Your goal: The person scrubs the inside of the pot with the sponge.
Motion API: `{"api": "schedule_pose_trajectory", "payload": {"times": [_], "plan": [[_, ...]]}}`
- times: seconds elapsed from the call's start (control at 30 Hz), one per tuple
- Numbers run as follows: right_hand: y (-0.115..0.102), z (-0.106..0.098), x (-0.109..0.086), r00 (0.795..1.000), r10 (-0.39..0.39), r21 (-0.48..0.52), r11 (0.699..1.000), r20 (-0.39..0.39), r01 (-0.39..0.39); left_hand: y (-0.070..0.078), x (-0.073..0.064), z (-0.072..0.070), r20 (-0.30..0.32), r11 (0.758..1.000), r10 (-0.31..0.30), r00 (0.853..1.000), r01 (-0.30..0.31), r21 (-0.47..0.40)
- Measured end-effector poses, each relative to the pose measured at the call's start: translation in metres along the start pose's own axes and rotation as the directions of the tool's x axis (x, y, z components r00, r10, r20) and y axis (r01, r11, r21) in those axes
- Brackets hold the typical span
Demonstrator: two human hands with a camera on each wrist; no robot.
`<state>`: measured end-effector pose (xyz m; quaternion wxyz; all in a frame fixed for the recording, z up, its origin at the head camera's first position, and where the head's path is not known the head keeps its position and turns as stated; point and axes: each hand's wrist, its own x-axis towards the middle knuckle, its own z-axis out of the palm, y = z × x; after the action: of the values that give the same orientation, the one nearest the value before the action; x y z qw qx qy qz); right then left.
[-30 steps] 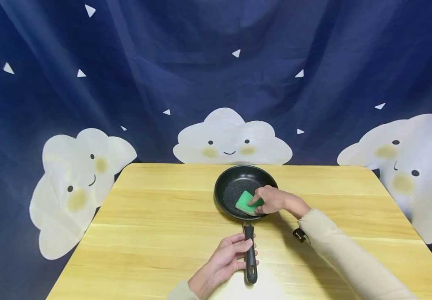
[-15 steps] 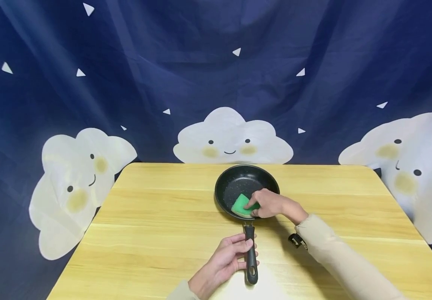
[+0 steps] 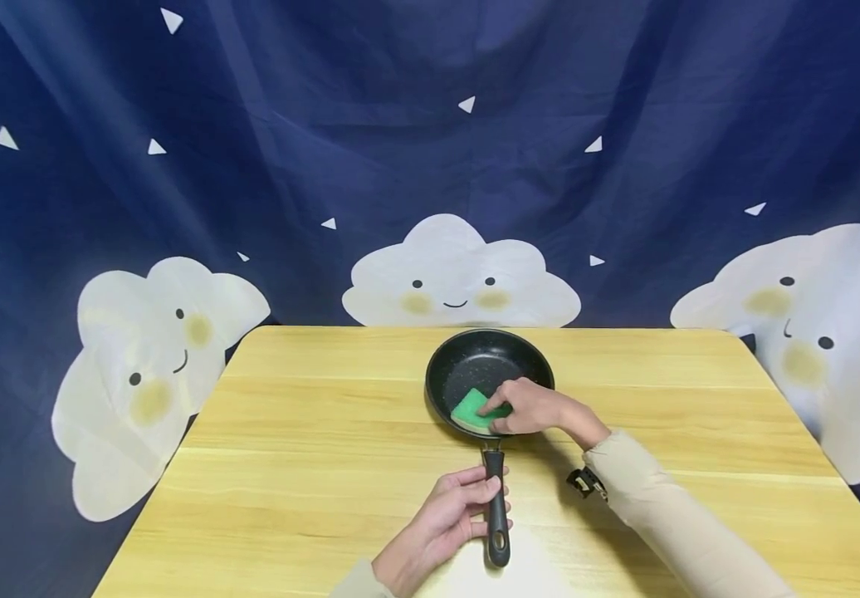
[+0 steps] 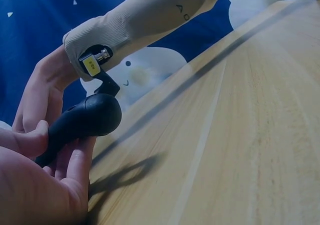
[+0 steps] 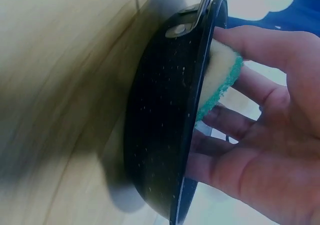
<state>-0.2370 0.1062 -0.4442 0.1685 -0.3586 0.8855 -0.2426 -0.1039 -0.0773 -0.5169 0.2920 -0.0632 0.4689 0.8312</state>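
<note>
A black frying pan [image 3: 486, 365] sits on the wooden table, its handle [image 3: 498, 515] pointing toward me. My left hand [image 3: 448, 515] grips that handle, thumb on top and fingers underneath; the left wrist view shows the rounded handle end [image 4: 102, 115] sticking out past the hand. Inside the pan, at the near side by the handle, lies a sponge [image 3: 473, 409] with a green face up and a pale underside [image 5: 217, 70]. My right hand [image 3: 530, 407] reaches over the pan's right rim and holds the sponge between thumb and fingers against the pan. The sponge's right part is hidden under the fingers.
The light wooden table [image 3: 310, 465] spreads out around the pan. Behind it hangs a dark blue curtain [image 3: 400, 100] printed with white clouds. A small black device [image 3: 585, 482] is strapped at the right sleeve's cuff.
My right hand has slid the sponge left and slightly nearer to me across the pan's inside. The left hand and the pan stay practically still.
</note>
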Motion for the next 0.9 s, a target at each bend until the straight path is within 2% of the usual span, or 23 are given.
{"api": "schedule_pose_trajectory", "payload": {"times": [0.37,0.63,0.9], "plan": [[-0.005,0.011,0.008,1.000,-0.008,0.092,0.996,-0.028,0.011,0.002,-0.001,0.001,0.016,1.000,-0.017,1.000,0.017,-0.023],[-0.011,0.020,0.017,0.997,0.039,0.170,0.985,-0.060,-0.028,0.001,-0.001,0.000,0.024,0.999,-0.008,1.000,0.008,-0.036],[-0.016,0.023,0.027,0.992,0.087,0.172,0.983,-0.088,-0.071,0.002,-0.002,0.000,0.036,0.999,0.000,0.999,0.002,-0.033]]}}
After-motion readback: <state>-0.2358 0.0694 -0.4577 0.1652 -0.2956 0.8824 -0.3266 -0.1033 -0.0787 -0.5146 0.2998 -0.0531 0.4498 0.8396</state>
